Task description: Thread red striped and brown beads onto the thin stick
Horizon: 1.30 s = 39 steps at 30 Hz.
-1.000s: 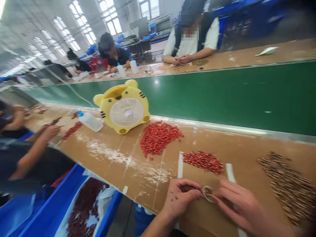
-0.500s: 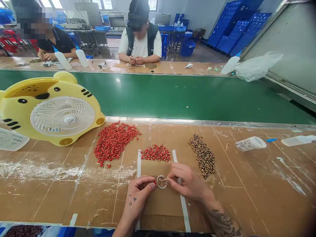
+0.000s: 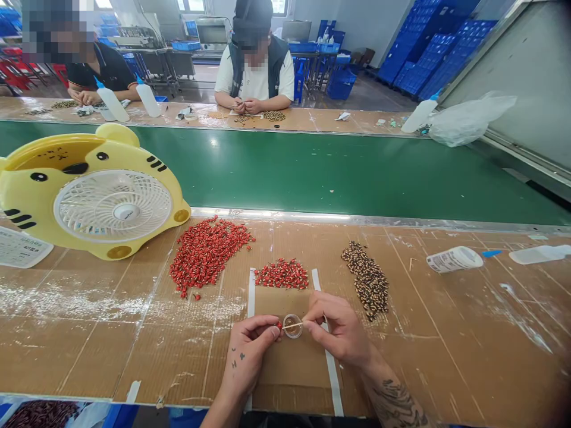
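Little has shifted: the left hand (image 3: 252, 351) stays closed in a pinch on a red bead (image 3: 279, 325), while the right hand (image 3: 336, 330) pinches a thin stick (image 3: 289, 326) above a clear ring (image 3: 293, 336) on cardboard (image 3: 289, 371).

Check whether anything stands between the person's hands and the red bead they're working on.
Nothing visible does. The left hand pinches the red bead, and the right hand holds a thin stick reaching straight to it. The stick crosses above a small clear round dish, which doesn't block it.
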Each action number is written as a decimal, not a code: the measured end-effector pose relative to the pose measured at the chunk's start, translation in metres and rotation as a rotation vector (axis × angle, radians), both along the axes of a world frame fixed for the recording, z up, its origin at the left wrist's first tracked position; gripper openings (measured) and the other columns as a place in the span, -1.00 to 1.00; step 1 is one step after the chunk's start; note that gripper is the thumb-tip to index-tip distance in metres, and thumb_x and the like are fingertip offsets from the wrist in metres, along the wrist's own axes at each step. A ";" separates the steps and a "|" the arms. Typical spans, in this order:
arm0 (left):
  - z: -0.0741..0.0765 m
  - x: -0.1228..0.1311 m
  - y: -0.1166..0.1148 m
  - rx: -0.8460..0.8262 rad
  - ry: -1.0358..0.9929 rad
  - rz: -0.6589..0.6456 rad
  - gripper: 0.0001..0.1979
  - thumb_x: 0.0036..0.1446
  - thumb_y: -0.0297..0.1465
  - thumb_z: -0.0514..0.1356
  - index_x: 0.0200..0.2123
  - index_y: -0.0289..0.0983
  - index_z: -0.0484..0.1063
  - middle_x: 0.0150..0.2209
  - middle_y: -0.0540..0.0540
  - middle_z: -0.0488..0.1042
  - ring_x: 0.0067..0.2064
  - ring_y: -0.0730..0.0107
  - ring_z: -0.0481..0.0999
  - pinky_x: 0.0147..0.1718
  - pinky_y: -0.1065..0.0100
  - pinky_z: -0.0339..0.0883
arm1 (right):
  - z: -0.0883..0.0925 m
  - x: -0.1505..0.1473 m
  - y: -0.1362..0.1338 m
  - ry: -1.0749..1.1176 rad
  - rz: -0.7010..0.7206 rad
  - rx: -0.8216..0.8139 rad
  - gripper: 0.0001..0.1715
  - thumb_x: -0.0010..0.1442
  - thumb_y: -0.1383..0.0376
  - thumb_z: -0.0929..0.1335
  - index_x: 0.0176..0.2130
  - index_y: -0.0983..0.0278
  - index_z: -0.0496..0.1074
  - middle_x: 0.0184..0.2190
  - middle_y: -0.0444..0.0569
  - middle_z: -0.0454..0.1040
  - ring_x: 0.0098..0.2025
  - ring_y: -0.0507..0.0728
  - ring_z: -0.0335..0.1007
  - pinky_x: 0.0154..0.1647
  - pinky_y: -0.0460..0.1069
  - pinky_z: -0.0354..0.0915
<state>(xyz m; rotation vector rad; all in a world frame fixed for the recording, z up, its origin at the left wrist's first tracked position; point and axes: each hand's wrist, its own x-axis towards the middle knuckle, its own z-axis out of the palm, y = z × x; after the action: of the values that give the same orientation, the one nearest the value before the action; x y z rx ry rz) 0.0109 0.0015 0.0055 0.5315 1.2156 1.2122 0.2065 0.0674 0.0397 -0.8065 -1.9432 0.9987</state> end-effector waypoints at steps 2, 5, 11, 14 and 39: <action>-0.001 0.000 -0.001 0.012 -0.015 -0.004 -0.83 -0.09 -0.37 0.46 -0.37 -0.29 0.70 -0.47 -0.13 0.67 -0.42 0.30 0.59 -0.33 0.37 0.43 | 0.000 -0.001 0.001 -0.016 -0.004 0.003 -0.81 0.25 0.33 0.36 -0.42 0.27 0.47 -0.55 -0.13 0.34 -0.48 0.04 0.25 -0.45 -0.08 0.17; -0.003 -0.001 -0.002 0.012 -0.029 -0.011 -0.85 -0.08 -0.38 0.46 -0.37 -0.29 0.69 -0.48 -0.11 0.66 -0.43 0.34 0.57 -0.34 0.39 0.42 | 0.000 -0.002 0.001 -0.051 -0.011 0.011 -0.79 0.26 0.31 0.37 -0.43 0.27 0.47 -0.55 -0.13 0.34 -0.48 0.04 0.25 -0.45 -0.07 0.16; -0.004 0.000 0.000 0.001 -0.062 0.054 -0.83 -0.10 -0.38 0.48 -0.38 -0.30 0.68 -0.45 -0.11 0.66 -0.42 0.33 0.58 -0.32 0.38 0.44 | 0.001 -0.004 -0.002 -0.100 -0.062 0.029 -0.76 0.28 0.30 0.36 -0.43 0.28 0.49 -0.55 -0.12 0.34 -0.49 0.04 0.26 -0.47 -0.07 0.16; -0.001 0.001 0.002 0.008 -0.089 0.079 -0.84 -0.13 -0.39 0.48 -0.41 -0.29 0.68 -0.47 -0.09 0.65 -0.44 0.36 0.57 -0.33 0.39 0.44 | 0.001 -0.005 -0.004 -0.091 -0.083 -0.001 -0.75 0.30 0.30 0.35 -0.42 0.28 0.51 -0.54 -0.10 0.38 -0.49 0.04 0.28 -0.46 -0.07 0.18; -0.008 -0.004 0.003 -0.063 -0.127 0.097 -0.69 -0.31 -0.34 0.57 -0.42 -0.29 0.67 -0.46 -0.07 0.64 -0.42 0.39 0.58 -0.35 0.48 0.49 | 0.009 0.104 0.041 -0.925 -0.433 0.109 -0.77 0.26 0.47 0.32 -0.20 0.29 0.57 -0.24 0.07 0.57 -0.14 0.23 0.42 -0.07 0.11 0.34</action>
<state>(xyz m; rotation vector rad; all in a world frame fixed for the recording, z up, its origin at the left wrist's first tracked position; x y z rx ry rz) 0.0073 0.0046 -0.0026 0.3467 1.1776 1.2660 0.3110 0.1085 0.0489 -1.7391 -2.3523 0.2373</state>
